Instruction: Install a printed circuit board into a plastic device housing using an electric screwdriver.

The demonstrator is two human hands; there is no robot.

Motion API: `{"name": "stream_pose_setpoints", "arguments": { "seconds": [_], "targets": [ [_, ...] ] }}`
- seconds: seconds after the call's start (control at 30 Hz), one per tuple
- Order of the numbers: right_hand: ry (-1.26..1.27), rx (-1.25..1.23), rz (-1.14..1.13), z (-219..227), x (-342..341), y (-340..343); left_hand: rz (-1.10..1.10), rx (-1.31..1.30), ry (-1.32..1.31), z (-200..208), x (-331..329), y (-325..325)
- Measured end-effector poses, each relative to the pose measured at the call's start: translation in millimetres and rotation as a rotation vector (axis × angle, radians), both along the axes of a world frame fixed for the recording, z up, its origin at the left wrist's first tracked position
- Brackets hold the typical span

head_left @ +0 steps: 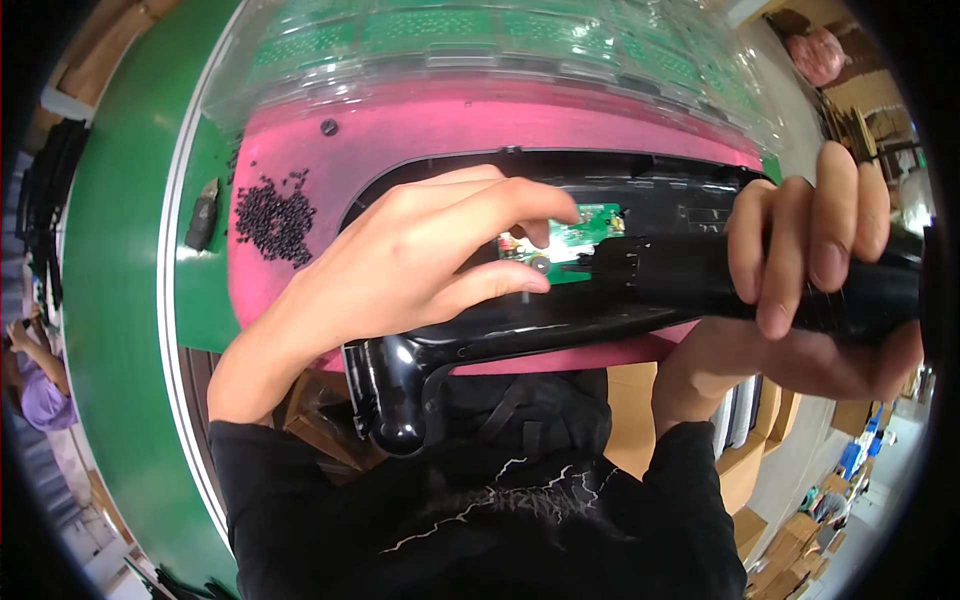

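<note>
A long black plastic housing point(470, 335) with a rounded stub at its lower left lies across a pink mat. Inside it sits a small green circuit board point(597, 218). My left hand point(420, 245) reaches over the housing, its thumb and index finger spread apart at the board; whether they touch it I cannot tell. My right hand point(810, 240) is wrapped round a thick black cylindrical tool point(685, 272), which looks like an electric screwdriver. The tool lies level, its narrow ridged end pointing left at the board's right side.
Small black screws point(273, 220) form a pile on the left of the pink mat point(300, 150). A black-handled cutter point(203, 215) rests on the green table point(125, 250). Clear plastic trays point(490, 50) with green boards stand behind. Another person point(45, 395) is at far left.
</note>
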State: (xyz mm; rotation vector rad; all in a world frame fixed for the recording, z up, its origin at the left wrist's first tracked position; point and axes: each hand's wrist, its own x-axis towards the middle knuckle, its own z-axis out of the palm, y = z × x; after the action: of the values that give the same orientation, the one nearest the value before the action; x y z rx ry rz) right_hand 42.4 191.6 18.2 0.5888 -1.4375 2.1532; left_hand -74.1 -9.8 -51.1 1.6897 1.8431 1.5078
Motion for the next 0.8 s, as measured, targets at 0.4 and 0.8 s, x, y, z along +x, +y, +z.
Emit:
{"name": "stream_pose_setpoints", "arguments": {
  "seconds": [0.4, 0.8],
  "targets": [
    [-0.167, 0.188, -0.134, -17.4, 10.6, 35.3, -0.012, -0.169, 0.188, -5.3, -3.7, 5.6],
    [-0.304, 0.203, -0.190, -15.4, 4.7, 3.4, -0.482, 0.247, -0.209, 22.7, -1.5, -13.4]
  ]
}}
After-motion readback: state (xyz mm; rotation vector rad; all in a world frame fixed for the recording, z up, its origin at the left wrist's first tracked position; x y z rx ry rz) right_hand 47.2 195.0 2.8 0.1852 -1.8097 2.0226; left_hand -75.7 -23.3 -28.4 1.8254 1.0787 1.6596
